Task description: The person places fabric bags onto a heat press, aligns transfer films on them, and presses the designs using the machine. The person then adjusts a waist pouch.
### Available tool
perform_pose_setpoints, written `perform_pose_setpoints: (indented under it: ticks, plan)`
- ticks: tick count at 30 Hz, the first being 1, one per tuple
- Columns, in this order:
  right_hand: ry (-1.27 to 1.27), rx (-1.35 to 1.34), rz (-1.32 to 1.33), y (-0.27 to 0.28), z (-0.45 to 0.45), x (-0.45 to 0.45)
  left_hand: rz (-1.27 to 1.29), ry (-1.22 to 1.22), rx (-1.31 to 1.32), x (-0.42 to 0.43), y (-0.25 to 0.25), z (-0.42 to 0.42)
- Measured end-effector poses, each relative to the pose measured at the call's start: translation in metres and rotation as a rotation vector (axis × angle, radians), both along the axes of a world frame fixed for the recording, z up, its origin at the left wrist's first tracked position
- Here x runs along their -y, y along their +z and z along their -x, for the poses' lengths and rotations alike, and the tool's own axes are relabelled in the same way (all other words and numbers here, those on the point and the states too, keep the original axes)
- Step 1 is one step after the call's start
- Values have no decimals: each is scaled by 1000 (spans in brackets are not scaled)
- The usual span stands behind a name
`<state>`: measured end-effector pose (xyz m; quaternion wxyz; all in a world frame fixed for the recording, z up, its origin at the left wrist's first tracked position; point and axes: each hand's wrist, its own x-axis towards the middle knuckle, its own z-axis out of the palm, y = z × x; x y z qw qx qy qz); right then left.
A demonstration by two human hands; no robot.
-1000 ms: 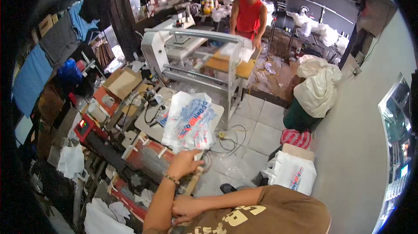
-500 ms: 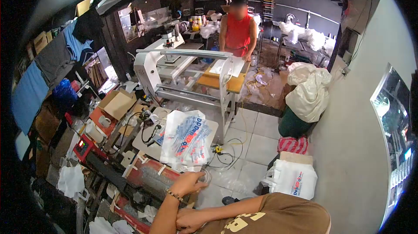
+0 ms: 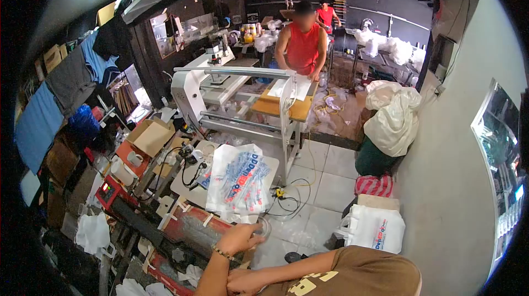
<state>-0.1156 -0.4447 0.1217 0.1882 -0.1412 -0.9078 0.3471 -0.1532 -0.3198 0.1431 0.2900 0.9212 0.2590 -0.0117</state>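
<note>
The right hand (image 3: 244, 282) curls by the left forearm, its grip partly hidden. The left hand (image 3: 238, 239) spreads thumb from fingers, near the printed white bags (image 3: 238, 177) on the pale surface (image 3: 181, 185). Beyond a white machine (image 3: 188, 96), a co-worker (image 3: 303, 51) now leans lower; another person (image 3: 326, 16) has appeared far back.

A person in red (image 3: 304, 48) stands at a board (image 3: 300, 110) beyond a white frame (image 3: 187, 95); a second person (image 3: 326, 16) is farther back; a pale sack (image 3: 392, 125) tops a green bin (image 3: 372, 159), a striped bundle (image 3: 373, 186) just below; blue cloth (image 3: 37, 133) hangs beside grey cloth (image 3: 69, 88).
</note>
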Motion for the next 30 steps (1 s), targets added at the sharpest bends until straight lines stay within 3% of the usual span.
perform_pose_setpoints:
  ticks: [5, 8, 10, 14, 16, 19, 30]
  plan:
    - [27, -13, 18, 20, -9, 4, 18, 7, -22, 1, 1, 2]
    - [39, 137, -11, 11, -6, 0, 16, 31, 21, -1, -5, 4]
    - [-76, -141, -84, -16, 2, -3, -14, 33, 29, -1, -8, 5]
    - [-120, -161, -37, -23, 4, -2, 32, 43, 16, -6, -10, 7]
    - [-44, 21, -45, -16, 1, -4, 44, 13, -31, -7, -8, 6]
    - [-66, -110, 23, -23, 8, 1, 47, 44, -135, 0, 5, 2]
    - [-28, -20, -26, 8, -8, 0, 97, 23, -134, -14, -44, 8]
